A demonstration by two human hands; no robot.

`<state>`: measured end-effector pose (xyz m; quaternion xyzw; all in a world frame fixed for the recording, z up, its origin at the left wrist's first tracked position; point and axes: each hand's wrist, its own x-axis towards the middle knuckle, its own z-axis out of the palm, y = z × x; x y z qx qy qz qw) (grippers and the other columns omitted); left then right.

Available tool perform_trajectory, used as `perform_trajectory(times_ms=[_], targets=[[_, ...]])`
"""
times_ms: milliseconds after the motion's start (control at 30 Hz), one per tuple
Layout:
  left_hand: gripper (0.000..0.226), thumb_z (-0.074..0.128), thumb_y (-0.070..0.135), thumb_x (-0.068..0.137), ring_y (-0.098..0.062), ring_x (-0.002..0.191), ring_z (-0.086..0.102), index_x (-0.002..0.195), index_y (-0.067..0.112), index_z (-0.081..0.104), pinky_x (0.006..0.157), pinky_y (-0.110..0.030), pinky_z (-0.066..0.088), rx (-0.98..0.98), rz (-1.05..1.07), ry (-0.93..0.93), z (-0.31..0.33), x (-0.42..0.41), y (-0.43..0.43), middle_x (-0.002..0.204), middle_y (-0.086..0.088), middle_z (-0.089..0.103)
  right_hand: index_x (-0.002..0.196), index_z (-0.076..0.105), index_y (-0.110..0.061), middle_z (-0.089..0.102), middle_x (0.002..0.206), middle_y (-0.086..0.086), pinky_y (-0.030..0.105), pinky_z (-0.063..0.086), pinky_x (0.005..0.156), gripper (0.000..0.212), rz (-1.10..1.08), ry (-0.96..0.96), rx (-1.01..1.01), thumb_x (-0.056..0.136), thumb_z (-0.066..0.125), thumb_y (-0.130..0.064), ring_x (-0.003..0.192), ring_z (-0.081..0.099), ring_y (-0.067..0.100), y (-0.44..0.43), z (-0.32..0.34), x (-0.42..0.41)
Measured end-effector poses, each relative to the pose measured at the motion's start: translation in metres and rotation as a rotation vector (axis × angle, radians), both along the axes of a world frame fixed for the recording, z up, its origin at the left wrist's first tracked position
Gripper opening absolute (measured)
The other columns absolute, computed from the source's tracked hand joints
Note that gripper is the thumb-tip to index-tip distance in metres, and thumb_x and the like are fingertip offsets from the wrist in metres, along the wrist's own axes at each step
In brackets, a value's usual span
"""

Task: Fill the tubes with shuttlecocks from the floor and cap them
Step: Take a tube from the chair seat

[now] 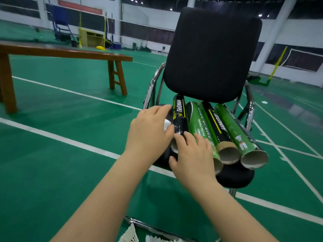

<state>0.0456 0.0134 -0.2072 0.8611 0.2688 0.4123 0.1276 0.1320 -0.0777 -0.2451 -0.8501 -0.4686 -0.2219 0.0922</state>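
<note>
Glossy printed cardboard tubes (pixel 206 126) lie on a matt black cloth chair (pixel 211 55) with chrome frame.

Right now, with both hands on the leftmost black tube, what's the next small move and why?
Probably push the white shuttlecock in the left hand into the black tube, steadied by the right hand. The tubes on the chair look uncapped, and more shuttlecocks lie on the floor.

Black chair (pixel 212 55) w/ shiny silver arms. On its seat: 2 black tubes (pixel 179 116) w/ yellow stripe & white letters, 2 green tubes (pixel 230 126), brown inside. Green floor (pixel 61 137), white lines. Brown bench (pixel 66 52). White shuttlecocks (pixel 130 234).
</note>
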Motion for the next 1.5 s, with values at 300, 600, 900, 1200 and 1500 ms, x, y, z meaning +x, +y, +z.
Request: perform_trajectory(times_ms=[300, 600, 900, 1200, 1500], targets=[[0.08, 0.049, 0.047, 0.087, -0.021, 0.143, 0.012, 0.145, 0.041, -0.006, 0.112, -0.038, 0.021, 0.188, -0.107, 0.183, -0.011, 0.045, 0.028, 0.158, -0.001, 0.004, 0.148, -0.012, -0.021, -0.019, 0.153, 0.023, 0.063, 0.002, 0.109, 0.087, -0.145, 0.039, -0.434, 0.09, 0.042, -0.056, 0.132, 0.007, 0.062, 0.06, 0.012, 0.028], [0.066, 0.017, 0.058, 0.085, -0.019, 0.143, 0.012, 0.141, 0.043, -0.014, 0.112, -0.039, 0.02, 0.14, -0.128, 0.211, -0.028, 0.047, 0.037, 0.158, 0.001, 0.003, 0.147, 0.023, -0.023, -0.003, 0.157, 0.014, 0.045, 0.034, 0.101, 0.059, -0.146, 0.096, -0.44, 0.093, 0.045, -0.035, 0.123, 0.038, 0.045, 0.072, 0.007, 0.036], [0.082, 0.042, 0.036, 0.076, -0.027, 0.135, 0.034, 0.144, 0.038, -0.005, 0.106, -0.042, 0.034, 0.25, -0.275, 0.149, -0.016, 0.028, 0.026, 0.153, -0.008, 0.024, 0.129, 0.044, -0.028, 0.031, 0.145, 0.008, 0.035, 0.041, 0.085, 0.044, 0.031, 0.234, 0.122, 0.086, 0.054, -0.026, 0.109, 0.052, 0.034, 0.005, 0.075, 0.015], [0.085, 0.052, 0.054, 0.071, -0.016, 0.137, 0.026, 0.144, 0.027, 0.017, 0.11, -0.051, 0.021, 0.531, -0.414, 0.064, 0.047, 0.015, -0.021, 0.147, 0.002, 0.036, 0.116, 0.028, -0.04, 0.046, 0.106, -0.018, 0.005, 0.037, 0.06, 0.06, 0.28, 0.628, 0.562, 0.072, 0.069, -0.032, 0.091, 0.053, 0.003, -0.084, 0.114, -0.025], [0.074, 0.074, 0.045, 0.063, -0.023, 0.108, 0.059, 0.126, 0.024, 0.041, 0.096, -0.044, 0.042, 0.672, -0.353, 0.185, 0.066, -0.05, -0.053, 0.119, 0.0, 0.061, 0.105, 0.037, -0.046, 0.05, 0.106, -0.024, 0.004, 0.043, 0.069, 0.053, 0.429, 0.797, 0.646, 0.068, 0.075, -0.048, 0.096, 0.055, -0.002, -0.117, 0.108, -0.076]])
